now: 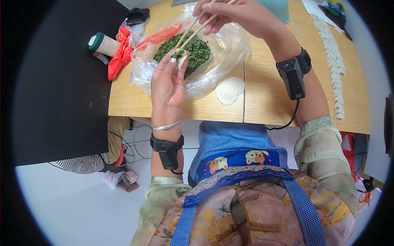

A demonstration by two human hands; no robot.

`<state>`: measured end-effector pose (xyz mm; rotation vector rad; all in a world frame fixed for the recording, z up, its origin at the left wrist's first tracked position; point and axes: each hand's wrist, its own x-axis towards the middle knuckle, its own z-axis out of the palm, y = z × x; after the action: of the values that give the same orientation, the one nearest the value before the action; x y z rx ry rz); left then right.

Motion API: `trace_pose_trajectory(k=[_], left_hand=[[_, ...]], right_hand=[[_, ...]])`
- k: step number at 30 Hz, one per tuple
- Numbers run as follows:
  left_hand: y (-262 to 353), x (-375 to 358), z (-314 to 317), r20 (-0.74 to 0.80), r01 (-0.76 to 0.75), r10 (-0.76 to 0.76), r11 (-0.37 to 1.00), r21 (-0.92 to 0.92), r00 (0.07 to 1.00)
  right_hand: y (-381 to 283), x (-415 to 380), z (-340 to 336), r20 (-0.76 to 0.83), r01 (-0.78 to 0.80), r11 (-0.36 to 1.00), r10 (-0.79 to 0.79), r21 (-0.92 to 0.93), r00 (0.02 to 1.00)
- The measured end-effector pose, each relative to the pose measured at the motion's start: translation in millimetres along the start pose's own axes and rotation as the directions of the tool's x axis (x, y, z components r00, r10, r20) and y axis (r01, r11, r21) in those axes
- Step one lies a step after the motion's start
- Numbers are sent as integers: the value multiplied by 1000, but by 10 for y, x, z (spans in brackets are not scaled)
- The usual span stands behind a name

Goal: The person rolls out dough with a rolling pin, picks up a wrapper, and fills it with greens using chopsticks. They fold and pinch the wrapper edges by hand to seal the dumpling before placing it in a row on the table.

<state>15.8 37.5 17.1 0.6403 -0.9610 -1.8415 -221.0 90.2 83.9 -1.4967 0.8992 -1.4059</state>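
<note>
My left hand holds a dumpling wrapper with a little green filling on it, in front of the bag. Above it, my right hand grips a pair of chopsticks, their tips reaching down to the wrapper. Behind the wrapper, chopped green filling lies heaped in a clear plastic bag with red print. A few round wrappers lie overlapping on the table, right of my left hand.
Rows of folded dumplings line the right side of the wooden table. At the left edge are a cup with a green lid, a red packet and a black item. A black panel borders the left.
</note>
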Motion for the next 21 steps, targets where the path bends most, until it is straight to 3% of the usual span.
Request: trace_pose_trajectory(k=[2,4,5,6,7,8,9,11,15,17,18,20,21], left_hand=[[19,10,-4,-10,29,-29,999,14,1000],[32,29,-2,-12,24,-23,999,23,1000],[37,40,-8,-19,24,-24,999,31,1000],[52,55,-11,-16,21,-21,999,35,1000],[80,80,-14,-10,13,-12,999,45,1000],[113,110,-16,-3,4,-4,998,57,1000],[145,137,-19,3,1,-1,998,63,1000],[208,182,-25,18,-7,5,996,84,1000],[270,178,-23,14,5,-7,994,105,1000],[253,180,-44,37,15,-20,991,132,999],[240,180,-54,35,16,-21,991,129,999],[207,173,-53,67,31,-40,991,130,997],[194,164,-45,65,33,-42,991,129,997]], right_hand=[[0,10,-45,-17,49,999,-49,14,999],[32,27,-48,-92,56,986,-72,-159,993],[152,54,-26,-76,135,962,-156,-236,985],[266,52,27,-77,139,962,-161,-235,984],[382,44,83,35,229,790,-255,-569,966],[482,39,139,170,305,498,-298,-812,939],[564,32,208,166,305,496,-306,-813,938],[717,23,320,267,269,294,-47,-917,962],[840,0,345,289,320,306,-144,-897,947],[801,8,358,128,307,459,-381,-834,916],[781,24,379,130,308,460,-377,-833,917],[755,52,421,32,302,673,-382,-675,924],[749,55,439,32,299,674,-379,-675,925]])
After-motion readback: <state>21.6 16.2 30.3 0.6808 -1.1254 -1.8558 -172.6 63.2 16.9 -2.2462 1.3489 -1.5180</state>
